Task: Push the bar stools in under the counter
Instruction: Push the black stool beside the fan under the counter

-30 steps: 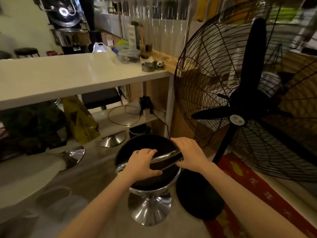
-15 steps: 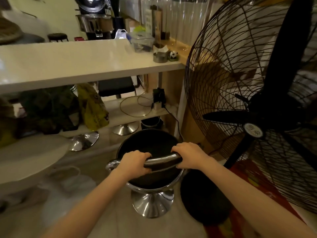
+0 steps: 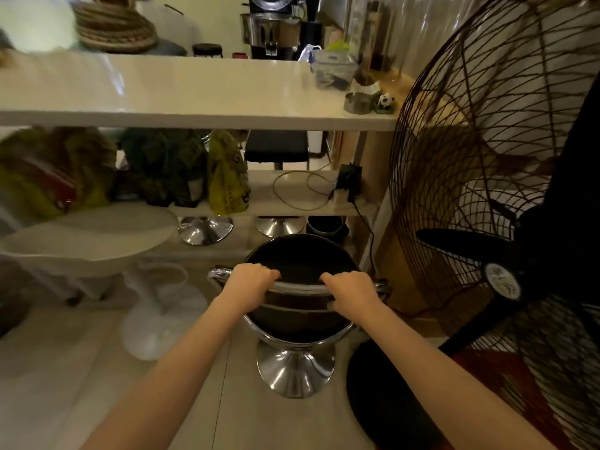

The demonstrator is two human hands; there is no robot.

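Observation:
A black bar stool [image 3: 302, 258] with a chrome backrest bar and a chrome base [image 3: 293, 371] stands on the floor just in front of the white counter [image 3: 194, 95]. My left hand [image 3: 248, 284] grips the left part of the chrome bar. My right hand [image 3: 352, 295] grips its right part. A white stool [image 3: 91, 235] with a white base stands to the left, its seat partly under the counter edge. Two more chrome stool bases [image 3: 204, 228] sit beyond the counter's lower shelf.
A large black standing fan [image 3: 500, 203] with a round base [image 3: 383, 394] crowds the right side, close to the stool. A lower shelf [image 3: 292, 206] holds bags, a cable and a power adapter. On the counter are a plastic tub, a metal tin and a woven basket.
The stool and both hands have moved forward toward the counter, and the view has swung so the counter now lies square ahead. Both hands keep their hold on the bar.

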